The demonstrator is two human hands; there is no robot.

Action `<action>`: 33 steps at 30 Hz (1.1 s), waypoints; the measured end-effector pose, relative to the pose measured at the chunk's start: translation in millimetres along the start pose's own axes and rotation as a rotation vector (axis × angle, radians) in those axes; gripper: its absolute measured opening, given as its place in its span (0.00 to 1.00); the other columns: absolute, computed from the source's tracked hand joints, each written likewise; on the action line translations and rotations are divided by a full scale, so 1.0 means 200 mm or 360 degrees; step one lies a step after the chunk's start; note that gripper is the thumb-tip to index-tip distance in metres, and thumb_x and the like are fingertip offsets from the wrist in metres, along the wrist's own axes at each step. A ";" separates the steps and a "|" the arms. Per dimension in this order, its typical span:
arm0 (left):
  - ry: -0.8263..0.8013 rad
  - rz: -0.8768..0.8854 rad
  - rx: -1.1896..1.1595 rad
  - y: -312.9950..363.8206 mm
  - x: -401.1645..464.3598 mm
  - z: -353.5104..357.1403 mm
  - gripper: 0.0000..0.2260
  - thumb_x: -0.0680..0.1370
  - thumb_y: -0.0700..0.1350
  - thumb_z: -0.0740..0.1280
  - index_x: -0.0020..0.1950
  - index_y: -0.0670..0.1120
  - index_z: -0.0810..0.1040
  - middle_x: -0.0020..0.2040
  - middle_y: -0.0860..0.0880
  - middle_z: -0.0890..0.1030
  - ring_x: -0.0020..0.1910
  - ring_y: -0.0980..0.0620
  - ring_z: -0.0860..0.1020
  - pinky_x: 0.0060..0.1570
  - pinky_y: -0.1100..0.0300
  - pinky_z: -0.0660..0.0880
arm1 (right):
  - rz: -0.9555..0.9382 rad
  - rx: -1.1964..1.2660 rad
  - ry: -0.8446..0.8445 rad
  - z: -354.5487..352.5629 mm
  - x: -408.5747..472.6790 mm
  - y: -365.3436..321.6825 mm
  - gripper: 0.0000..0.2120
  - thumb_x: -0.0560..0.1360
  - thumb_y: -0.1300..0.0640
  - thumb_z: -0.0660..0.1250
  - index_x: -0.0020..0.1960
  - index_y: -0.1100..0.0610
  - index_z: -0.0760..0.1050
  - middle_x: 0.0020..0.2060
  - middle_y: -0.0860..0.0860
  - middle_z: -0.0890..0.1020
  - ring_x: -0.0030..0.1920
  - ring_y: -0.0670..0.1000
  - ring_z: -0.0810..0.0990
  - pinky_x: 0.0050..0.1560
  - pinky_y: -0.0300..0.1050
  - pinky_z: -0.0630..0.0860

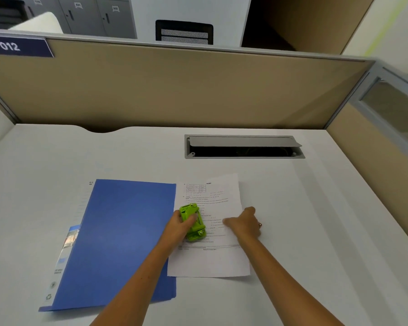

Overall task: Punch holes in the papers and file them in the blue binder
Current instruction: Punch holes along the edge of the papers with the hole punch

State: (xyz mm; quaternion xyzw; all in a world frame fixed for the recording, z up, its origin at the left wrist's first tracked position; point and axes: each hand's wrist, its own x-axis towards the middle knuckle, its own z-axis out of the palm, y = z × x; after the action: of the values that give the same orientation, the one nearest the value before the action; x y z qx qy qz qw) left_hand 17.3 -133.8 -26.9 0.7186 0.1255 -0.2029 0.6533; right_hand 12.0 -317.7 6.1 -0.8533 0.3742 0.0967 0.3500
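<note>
Fingers (193, 217) of the left hand (178, 228) curl over a lime-green hole punch (193, 222), grasping it from the left, seen from the head-worn camera looking down at a pale desk (304, 208). The punch sits at the left edge of a printed sheet of paper (210, 231), directly under those fingers. Just right of the punch, the right hand (244, 225) lies with fingers spread flat on the sheet, gripping nothing and pinning the page. Left of the left hand, touching the paper's edge, lies the closed blue binder (118, 236). Whether the sheet's edge is fully inside the punch slot cannot be told. To punch well, the paper edge probably needs to butt squarely against the back of the slot, centred along the sheet's long side, with the flat hand preventing any slide while the left hand presses straight down.
</note>
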 end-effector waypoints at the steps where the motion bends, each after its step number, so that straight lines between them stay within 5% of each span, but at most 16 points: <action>1: 0.0005 -0.0001 -0.0005 0.00 0.00 0.00 0.16 0.76 0.52 0.68 0.60 0.47 0.72 0.54 0.46 0.80 0.52 0.49 0.80 0.52 0.50 0.80 | -0.0005 0.0094 -0.0017 -0.02 0.02 0.01 0.32 0.65 0.52 0.76 0.62 0.58 0.64 0.55 0.56 0.78 0.58 0.59 0.74 0.57 0.52 0.72; 5: 0.0024 -0.0019 -0.0003 0.00 0.00 0.01 0.15 0.76 0.52 0.67 0.59 0.47 0.72 0.54 0.46 0.80 0.52 0.49 0.80 0.52 0.52 0.80 | -0.0111 0.0671 -0.0207 -0.06 0.06 0.07 0.17 0.67 0.59 0.75 0.53 0.59 0.73 0.52 0.56 0.81 0.46 0.53 0.80 0.40 0.42 0.76; 8: 0.0037 -0.0085 -0.0041 0.01 0.01 0.02 0.15 0.77 0.50 0.67 0.61 0.46 0.71 0.55 0.45 0.79 0.55 0.46 0.79 0.56 0.47 0.78 | -0.0243 0.0614 -0.0343 -0.05 0.07 0.12 0.09 0.73 0.59 0.70 0.52 0.58 0.75 0.52 0.54 0.82 0.45 0.51 0.79 0.38 0.37 0.73; 16: 0.0120 -0.0077 0.0025 0.07 0.02 0.03 0.14 0.77 0.50 0.66 0.60 0.46 0.70 0.52 0.44 0.78 0.46 0.49 0.79 0.40 0.59 0.77 | -0.0375 0.0502 -0.0235 -0.14 0.16 0.21 0.13 0.76 0.60 0.65 0.60 0.60 0.74 0.56 0.55 0.80 0.49 0.51 0.76 0.50 0.41 0.72; 23: 0.0347 0.0040 0.0460 0.07 0.03 0.11 0.15 0.78 0.53 0.63 0.54 0.44 0.65 0.44 0.46 0.77 0.39 0.49 0.78 0.38 0.53 0.77 | -0.0261 0.0535 -0.0154 -0.40 0.36 0.40 0.12 0.75 0.58 0.67 0.58 0.59 0.75 0.54 0.55 0.81 0.49 0.55 0.78 0.54 0.48 0.75; 27: 0.0296 0.0050 0.0581 0.08 0.05 0.14 0.18 0.78 0.58 0.60 0.54 0.44 0.67 0.45 0.45 0.78 0.42 0.46 0.79 0.41 0.51 0.79 | -0.0251 0.0612 -0.0253 -0.45 0.38 0.46 0.11 0.75 0.56 0.68 0.56 0.56 0.76 0.50 0.52 0.82 0.49 0.53 0.81 0.50 0.46 0.77; 33: 0.0468 0.0118 0.1207 0.09 0.03 0.13 0.18 0.79 0.60 0.53 0.48 0.45 0.67 0.34 0.50 0.75 0.34 0.50 0.75 0.30 0.59 0.69 | -0.0336 0.0727 -0.0336 -0.39 0.34 0.43 0.06 0.74 0.57 0.68 0.50 0.49 0.77 0.46 0.47 0.83 0.46 0.47 0.82 0.41 0.39 0.77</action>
State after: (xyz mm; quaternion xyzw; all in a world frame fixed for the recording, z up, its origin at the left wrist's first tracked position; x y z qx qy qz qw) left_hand 27.5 -162.0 -14.5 0.9339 0.1076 -0.1062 0.3239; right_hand -9.7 -449.5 -10.6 -0.7717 0.2567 0.0611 0.5787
